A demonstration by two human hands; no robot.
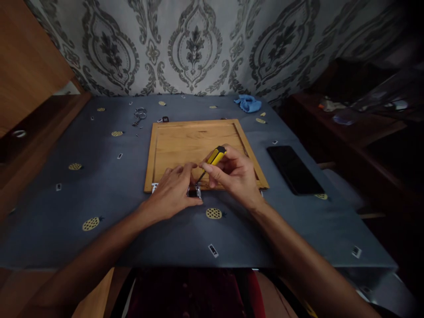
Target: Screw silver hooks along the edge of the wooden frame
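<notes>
A wooden cabinet door (195,141) lies flat on a table covered in grey-blue cloth. My right hand (236,174) is closed round a yellow-and-black screwdriver (215,157), whose tip points down at a small metal hinge (198,191) on the door's near edge. My left hand (175,192) rests at that edge with its fingers curled around the hinge, steadying it. A second metal hinge (154,187) shows at the door's near left corner.
A black phone (294,170) lies right of the door. A crumpled blue cloth (248,104) sits at the far right, and scissors or loose metal parts (139,117) at the far left. Dark shelving (347,128) stands to the right, wooden furniture (29,66) to the left.
</notes>
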